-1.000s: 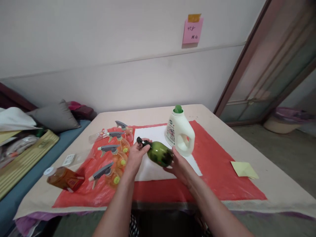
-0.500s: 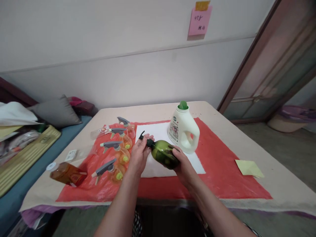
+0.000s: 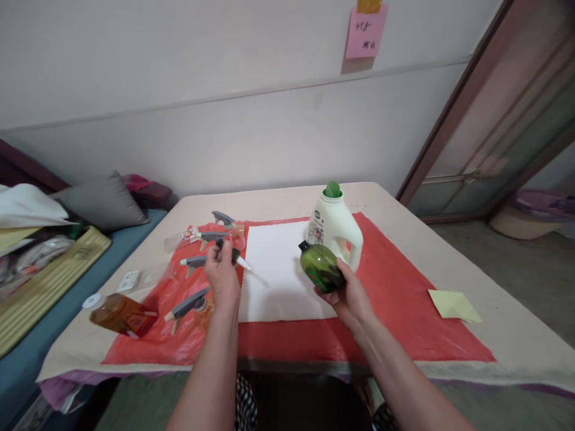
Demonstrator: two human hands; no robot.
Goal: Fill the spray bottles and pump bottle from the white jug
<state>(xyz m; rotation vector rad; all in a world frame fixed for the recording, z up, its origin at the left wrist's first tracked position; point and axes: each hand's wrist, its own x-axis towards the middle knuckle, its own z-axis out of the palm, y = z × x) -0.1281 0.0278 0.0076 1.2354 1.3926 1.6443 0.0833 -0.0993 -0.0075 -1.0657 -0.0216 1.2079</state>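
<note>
My left hand [image 3: 222, 276] is closed on a black pump top [image 3: 234, 256], whose pale tube points down to the right over the white sheet. A dark green bottle [image 3: 321, 267] lies tilted in my right hand [image 3: 348, 293], its black neck toward the upper left. My right fingers wrap around the bottle's base. Pump and bottle are apart. Behind the green bottle stands a large cream detergent jug [image 3: 344, 230] with a green cap. Left of my left hand are several spray bottles with grey trigger heads [image 3: 191, 302], partly hidden by that hand and arm.
A white sheet [image 3: 274, 299] lies on a red plastic cover [image 3: 404, 311] over the table. At the left sits an amber bottle [image 3: 121, 314] with a white cap. A yellow paper [image 3: 454, 305] lies at the right, and a pink note [image 3: 366, 33] hangs on the wall.
The pump top has come out of the green bottle. My left hand moved left with it, while my right hand moved slightly right with the bottle.
</note>
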